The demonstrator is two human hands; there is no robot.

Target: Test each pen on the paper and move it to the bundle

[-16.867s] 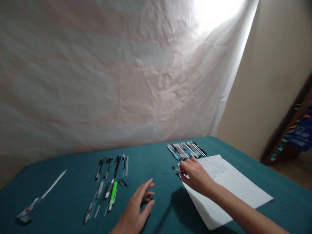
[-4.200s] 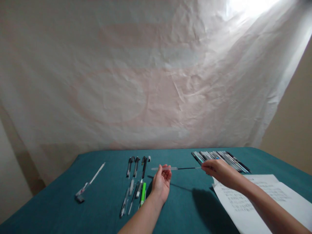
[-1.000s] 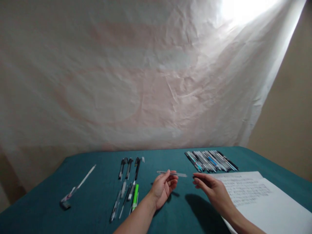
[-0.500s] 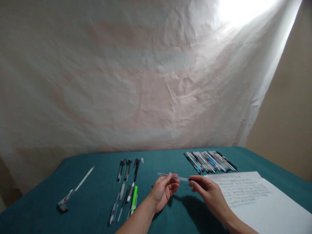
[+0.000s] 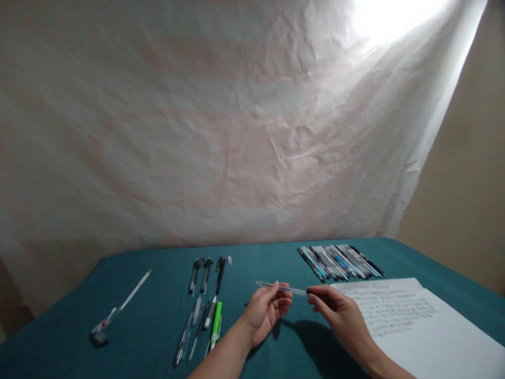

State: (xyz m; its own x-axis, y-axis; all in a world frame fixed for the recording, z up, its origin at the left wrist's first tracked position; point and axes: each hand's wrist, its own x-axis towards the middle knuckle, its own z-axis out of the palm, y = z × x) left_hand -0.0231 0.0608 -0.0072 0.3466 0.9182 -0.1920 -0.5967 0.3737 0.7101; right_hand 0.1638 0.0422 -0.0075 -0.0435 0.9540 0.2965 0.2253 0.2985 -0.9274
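Between my two hands, above the cloth, is a translucent pen barrel (image 5: 296,290), its narrow end pointing left. My left hand (image 5: 268,310) pinches it near the middle between thumb and fingers, with the other fingers curled below. At the barrel's right end, the thumb and fingertips of my right hand (image 5: 335,310) close on a small dark end piece. Whether that piece is joined to the barrel cannot be made out. Left of my left hand lie several pens and pen parts, among them a green highlighter (image 5: 216,323) and a dark pen (image 5: 221,276).
A row of pens (image 5: 335,262) lies at the back right of the green cloth (image 5: 138,342). Handwritten paper sheets (image 5: 426,337) cover the right side. At left are a white thin stick (image 5: 136,289) and a dark eraser-like block (image 5: 99,337). A pale sheet (image 5: 236,158) hangs behind.
Both hands keep their grips on the pen barrel and have shifted only very slightly. Nothing on the table has been taken or put down.
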